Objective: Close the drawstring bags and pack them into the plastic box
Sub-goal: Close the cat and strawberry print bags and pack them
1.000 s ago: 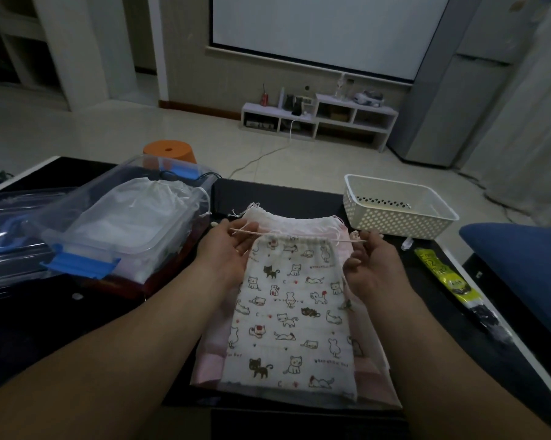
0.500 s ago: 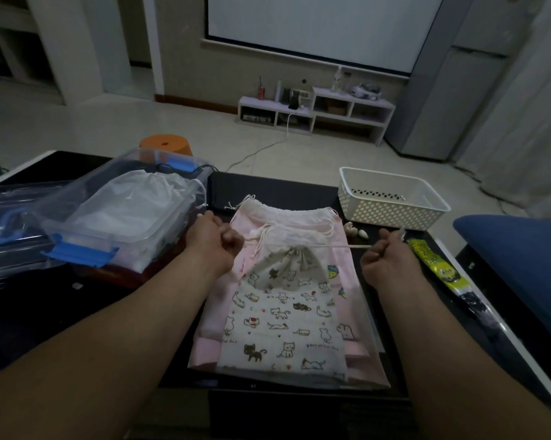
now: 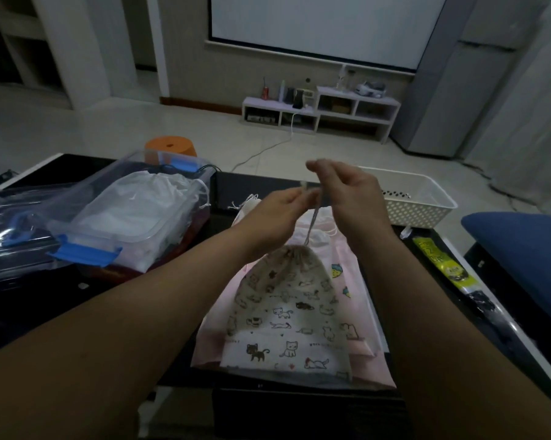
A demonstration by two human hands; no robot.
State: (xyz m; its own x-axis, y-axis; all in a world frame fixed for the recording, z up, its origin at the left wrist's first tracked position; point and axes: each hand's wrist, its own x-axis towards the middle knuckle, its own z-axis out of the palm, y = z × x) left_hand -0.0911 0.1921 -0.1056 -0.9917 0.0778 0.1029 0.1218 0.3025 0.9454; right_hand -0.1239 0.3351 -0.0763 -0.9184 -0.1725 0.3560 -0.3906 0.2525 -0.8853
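The cat-print bag [image 3: 288, 312] lies on the pink bags [image 3: 350, 281] at the middle of the dark counter [image 3: 45, 306], its mouth cinched tight. Its drawstring [image 3: 312, 225] rises toward 12 o'clock into both hands: the left hand [image 3: 280, 214] pinches the cord, and the right hand [image 3: 347, 188], just beside it at 2 o'clock, holds the cord with fingers loosely spread. The plastic box [image 3: 134, 223] sits at 9 o'clock with a white bag [image 3: 147, 198] inside.
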